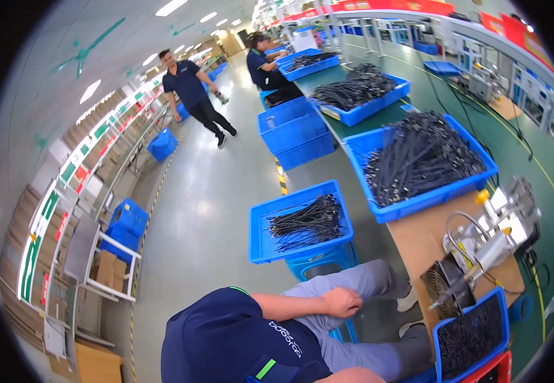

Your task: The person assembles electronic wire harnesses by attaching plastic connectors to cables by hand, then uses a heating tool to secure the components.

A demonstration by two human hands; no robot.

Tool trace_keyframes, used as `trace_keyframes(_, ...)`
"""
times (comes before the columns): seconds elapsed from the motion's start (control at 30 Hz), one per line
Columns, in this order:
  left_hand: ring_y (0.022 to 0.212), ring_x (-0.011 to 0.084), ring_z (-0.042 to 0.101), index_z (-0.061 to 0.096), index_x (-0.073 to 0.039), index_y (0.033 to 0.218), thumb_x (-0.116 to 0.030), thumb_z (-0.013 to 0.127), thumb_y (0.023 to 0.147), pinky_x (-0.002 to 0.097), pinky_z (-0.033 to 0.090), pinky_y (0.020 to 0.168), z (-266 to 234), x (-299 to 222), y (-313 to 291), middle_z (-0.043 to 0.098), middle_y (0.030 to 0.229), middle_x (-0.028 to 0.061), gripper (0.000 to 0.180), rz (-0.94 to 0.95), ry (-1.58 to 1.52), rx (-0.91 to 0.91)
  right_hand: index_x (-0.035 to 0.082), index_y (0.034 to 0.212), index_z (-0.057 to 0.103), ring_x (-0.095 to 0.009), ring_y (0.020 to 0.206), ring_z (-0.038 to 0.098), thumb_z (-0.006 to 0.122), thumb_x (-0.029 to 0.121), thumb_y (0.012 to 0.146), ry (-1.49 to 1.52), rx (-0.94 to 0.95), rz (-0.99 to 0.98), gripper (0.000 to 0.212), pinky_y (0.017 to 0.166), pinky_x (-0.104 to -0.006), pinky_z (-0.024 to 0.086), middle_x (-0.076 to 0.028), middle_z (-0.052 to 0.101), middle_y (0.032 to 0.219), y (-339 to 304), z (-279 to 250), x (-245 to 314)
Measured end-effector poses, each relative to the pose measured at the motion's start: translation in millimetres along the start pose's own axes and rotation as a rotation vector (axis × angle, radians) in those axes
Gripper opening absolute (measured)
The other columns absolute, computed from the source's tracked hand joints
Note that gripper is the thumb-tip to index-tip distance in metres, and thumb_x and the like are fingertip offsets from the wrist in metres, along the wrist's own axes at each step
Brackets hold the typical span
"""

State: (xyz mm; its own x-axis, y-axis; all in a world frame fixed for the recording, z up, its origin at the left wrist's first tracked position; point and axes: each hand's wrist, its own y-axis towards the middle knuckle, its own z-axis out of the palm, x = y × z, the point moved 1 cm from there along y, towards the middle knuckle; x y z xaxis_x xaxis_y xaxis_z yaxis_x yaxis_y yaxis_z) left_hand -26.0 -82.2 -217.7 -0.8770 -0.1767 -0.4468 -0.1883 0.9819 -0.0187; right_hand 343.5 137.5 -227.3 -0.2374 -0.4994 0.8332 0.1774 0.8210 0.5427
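My left hand (344, 302) rests on my grey-trousered left thigh, fingers curled in, with nothing visible in it. Only a small bit of my right arm (348, 375) shows at the lower edge; its hand is out of sight. Beyond my left knee, a shallow blue tray (259, 237) with a bundle of black cables (309, 220) sits on a blue stool (325, 258). On the bench to the right is a metal bench machine (503, 220) with yellow knobs and a hose. Beside it a small blue bin (441, 357) holds many small black pieces (471, 338).
Larger blue trays heaped with black cables (420, 156) line the green-topped bench (385, 70). Stacked blue crates (296, 134) stand on the floor. One person (194, 89) stands in the aisle; another (264, 64) sits at the bench. Shelving (79, 185) runs along the left.
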Motion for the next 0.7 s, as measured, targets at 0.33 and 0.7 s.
trace_keyframes(0.33, 0.093, 0.0312, 0.069, 0.070, -0.010, 0.087, -0.022, 0.067, 0.087, 0.0464, 0.058, 0.080, -10.8, 22.6, -13.8, 0.070, 0.090, 0.0081, 0.012, 0.062, -0.267, -0.111, -0.018, 0.123, 0.043, -0.051, 0.095, 0.062, 0.063, 0.020, 0.103, -1.085, -0.068, 0.272, 0.047, 0.085, -0.0583, 0.051, -0.038, 0.055, 0.108, -33.8, -46.8, 53.3)
trace_keyframes(0.7, 0.093, 0.0293, 0.072, 0.073, -0.011, 0.098, -0.029, 0.074, 0.083, 0.0465, 0.057, 0.078, -16.1, 24.4, -10.8, 0.073, 0.093, 0.0067, 0.024, 0.227, -0.560, 0.021, -0.009, 0.118, 0.047, -0.047, 0.092, 0.054, 0.067, 0.029, 0.102, -0.989, 0.365, -0.165, 0.045, 0.082, -0.0581, 0.046, -0.027, 0.051, 0.104, -103.0, -13.8, 177.0)
